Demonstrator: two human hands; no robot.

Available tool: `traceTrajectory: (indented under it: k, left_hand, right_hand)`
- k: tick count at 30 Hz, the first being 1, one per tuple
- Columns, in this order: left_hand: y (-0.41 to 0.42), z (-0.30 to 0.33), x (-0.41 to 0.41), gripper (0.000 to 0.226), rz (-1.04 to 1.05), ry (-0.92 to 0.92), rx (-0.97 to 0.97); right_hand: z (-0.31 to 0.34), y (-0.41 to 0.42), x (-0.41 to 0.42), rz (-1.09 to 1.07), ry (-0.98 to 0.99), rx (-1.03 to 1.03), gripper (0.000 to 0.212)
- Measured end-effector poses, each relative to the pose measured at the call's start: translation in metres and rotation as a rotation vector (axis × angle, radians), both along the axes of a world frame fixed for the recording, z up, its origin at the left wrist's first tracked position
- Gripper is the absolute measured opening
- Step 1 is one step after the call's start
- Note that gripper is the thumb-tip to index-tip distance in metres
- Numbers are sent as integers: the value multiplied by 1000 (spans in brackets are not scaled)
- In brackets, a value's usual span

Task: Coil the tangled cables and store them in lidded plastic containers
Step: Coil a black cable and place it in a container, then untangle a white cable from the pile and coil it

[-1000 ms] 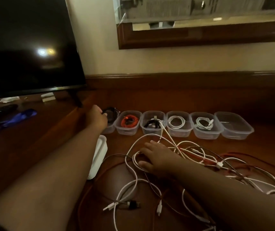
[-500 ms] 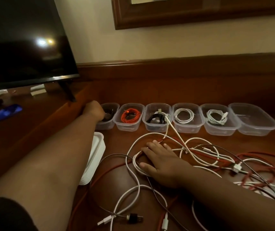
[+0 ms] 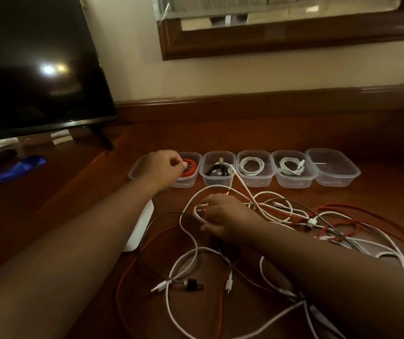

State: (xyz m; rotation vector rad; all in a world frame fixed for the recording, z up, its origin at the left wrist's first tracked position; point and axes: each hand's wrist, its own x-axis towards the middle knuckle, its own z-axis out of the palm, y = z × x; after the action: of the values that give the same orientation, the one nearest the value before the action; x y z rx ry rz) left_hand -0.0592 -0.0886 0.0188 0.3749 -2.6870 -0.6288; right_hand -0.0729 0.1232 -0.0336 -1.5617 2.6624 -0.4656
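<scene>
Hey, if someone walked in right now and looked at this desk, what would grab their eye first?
First, the sprawl of tangled cables, white, red and black, across the near wooden desk, with the right hand resting on white loops. Behind it stands a tidy row of clear plastic containers, several holding coiled cables, the rightmost empty; the left hand reaches over the red coil. A dark TV screen looms at far left.

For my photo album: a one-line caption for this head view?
Left hand reaches over the container row; right hand presses tangled cables.
</scene>
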Motion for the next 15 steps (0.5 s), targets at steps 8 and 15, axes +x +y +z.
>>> traceTrajectory:
  k: [8, 15]
  left_hand:
    - [66, 21, 54, 15, -476, -118, 323]
    - [76, 34, 67, 6, -410, -14, 154]
  right_hand:
    - [57, 29, 29, -363, -448, -376, 23]
    - [108, 59, 54, -455, -536, -662, 19]
